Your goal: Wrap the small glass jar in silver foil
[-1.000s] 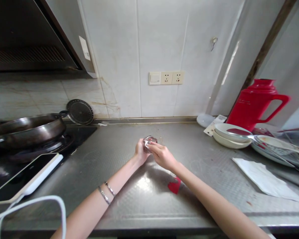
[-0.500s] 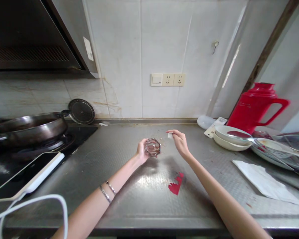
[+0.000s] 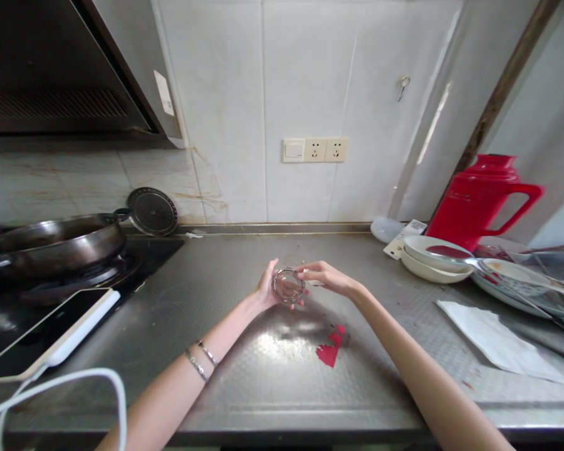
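Note:
My left hand is closed around a small clear glass dish with a faceted rim, held above the steel counter. Its fingertips show beneath the right side of the dish. My right hand reaches in from the right, with its fingertips at the dish's right rim. A small white piece, perhaps folded tissue, is pinched in its fingers and partly hidden. Below the hands, a torn red scrap lies on the counter.
At the left, a pan sits on the black stove beside a phone with a white cable. Stacked bowls, a red thermos and a white paper sheet occupy the right side.
My right hand has moved left and slightly down, bringing the white piece from beside the dish to its rim. The dish has been turned slightly in my left hand.

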Available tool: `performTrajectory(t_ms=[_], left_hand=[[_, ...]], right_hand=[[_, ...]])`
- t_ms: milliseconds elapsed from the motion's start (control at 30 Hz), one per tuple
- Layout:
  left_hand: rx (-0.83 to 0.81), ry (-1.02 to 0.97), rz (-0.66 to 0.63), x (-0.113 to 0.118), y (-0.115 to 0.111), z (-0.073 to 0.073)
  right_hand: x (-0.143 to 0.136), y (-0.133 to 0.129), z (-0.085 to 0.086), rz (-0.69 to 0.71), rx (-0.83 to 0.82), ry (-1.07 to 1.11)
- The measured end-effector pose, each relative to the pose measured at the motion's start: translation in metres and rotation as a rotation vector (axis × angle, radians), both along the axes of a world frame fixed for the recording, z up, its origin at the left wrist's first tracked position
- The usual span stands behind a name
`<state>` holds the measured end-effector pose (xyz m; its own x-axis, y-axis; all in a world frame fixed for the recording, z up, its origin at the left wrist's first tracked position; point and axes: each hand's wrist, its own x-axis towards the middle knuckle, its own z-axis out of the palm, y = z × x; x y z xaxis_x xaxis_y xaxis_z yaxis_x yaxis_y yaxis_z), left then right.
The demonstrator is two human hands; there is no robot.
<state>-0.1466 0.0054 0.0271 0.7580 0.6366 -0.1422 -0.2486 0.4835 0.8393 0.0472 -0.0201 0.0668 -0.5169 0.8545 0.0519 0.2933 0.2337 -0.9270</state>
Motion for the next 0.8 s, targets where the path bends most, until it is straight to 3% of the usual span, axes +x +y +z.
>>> performTrajectory(t_ms=[267,367,600,733,800], left_hand=[[0.015,0.018,-0.049,-0.004,-0.001,0.002],[0.018,0.062,-0.006,-0.005,0.000,0.005],[0.123,0.214,0.393,-0.001,0.012,0.010],[0.451,0.272,0.764,-0.007,0.015,0.013],[0.625,0.279,0.796,-0.009,0.013,0.012]], right_hand=[[-0.009,-0.003,-0.001,0.024,0.039,-0.058],[-0.013,0.001,-0.005,-0.037,0.077,-0.041],[-0.020,0.006,-0.011,-0.345,0.265,-0.060],[-0.021,0.010,-0.014,-0.617,0.304,-0.094],[-0.020,0.012,-0.018,-0.726,0.333,-0.104]])
